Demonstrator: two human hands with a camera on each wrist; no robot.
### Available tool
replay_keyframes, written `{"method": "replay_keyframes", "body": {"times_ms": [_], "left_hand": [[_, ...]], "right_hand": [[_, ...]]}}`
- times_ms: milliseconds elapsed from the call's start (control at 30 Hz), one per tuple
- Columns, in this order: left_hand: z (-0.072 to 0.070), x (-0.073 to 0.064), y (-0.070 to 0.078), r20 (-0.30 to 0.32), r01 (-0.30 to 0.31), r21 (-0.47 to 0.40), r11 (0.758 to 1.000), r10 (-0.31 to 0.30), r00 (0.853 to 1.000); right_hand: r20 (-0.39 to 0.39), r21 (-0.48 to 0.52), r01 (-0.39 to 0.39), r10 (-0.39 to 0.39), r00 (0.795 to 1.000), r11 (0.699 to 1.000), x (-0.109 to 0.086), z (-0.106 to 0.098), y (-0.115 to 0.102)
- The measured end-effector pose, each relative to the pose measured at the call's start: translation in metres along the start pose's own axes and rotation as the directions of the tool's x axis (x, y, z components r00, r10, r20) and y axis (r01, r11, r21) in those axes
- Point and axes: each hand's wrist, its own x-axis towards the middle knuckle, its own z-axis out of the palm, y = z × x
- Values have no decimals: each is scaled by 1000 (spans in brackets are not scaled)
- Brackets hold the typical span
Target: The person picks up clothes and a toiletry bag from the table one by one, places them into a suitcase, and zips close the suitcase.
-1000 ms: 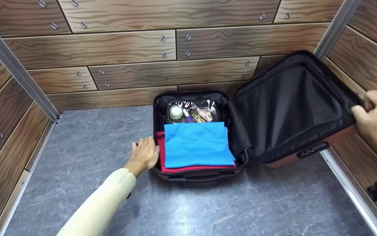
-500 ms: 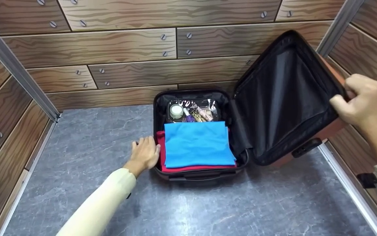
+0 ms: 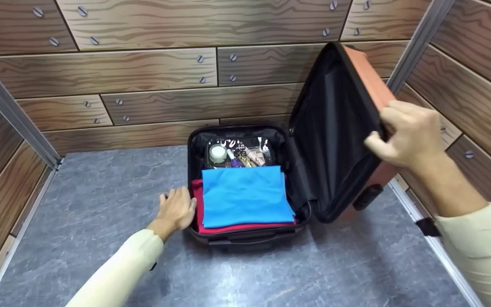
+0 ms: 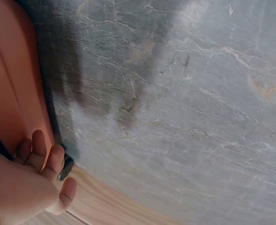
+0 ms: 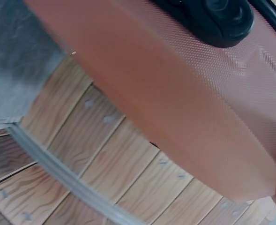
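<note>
An orange-brown suitcase with black lining lies on the floor, its base (image 3: pixel 249 243) flat and its lid (image 3: pixel 335 115) tilted up, leaning to the right. My right hand (image 3: pixel 416 132) grips the lid's outer edge, thumb on the inner side. The left hand (image 3: pixel 177 209) rests against the base's left side; in the left wrist view its fingers (image 4: pixel 38 143) bend loosely at the orange shell (image 4: pixel 20 79). Inside the base, a folded blue cloth (image 3: pixel 245 196) lies over a red cloth (image 3: pixel 197 204). Behind them sits a clear pouch (image 3: pixel 266 147) of cosmetics.
A wood-patterned wall (image 3: pixel 151 72) stands close behind the suitcase. To the right is another wood-patterned wall (image 3: pixel 475 89), near the right arm. Grey marbled floor (image 3: pixel 113 183) spreads around the base. A black lock (image 3: pixel 368 197) sits on the lid's front side.
My right hand has swung the lid upward and to the left, from a wide lean to a steeper one. The left hand has stayed at the base's side. The head view has shifted slightly.
</note>
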Motion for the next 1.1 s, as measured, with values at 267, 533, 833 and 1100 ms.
{"method": "replay_keyframes", "body": {"times_ms": [267,533,833,1100], "left_hand": [[-11,6,-10,76,-115,92,989,108,991],[-10,4,-8,62,-138,119,983,132,989],[-6,6,-2,74,-136,117,984,128,989],[-8,4,-3,43,-121,167,979,115,992]], "right_hand": [[48,-23,90,-89,995,996,17,15,-24],[67,-23,162,-160,985,987,22,25,-43],[167,-64,257,-243,955,964,33,31,-67],[356,-89,384,-331,874,919,47,51,-111]]}}
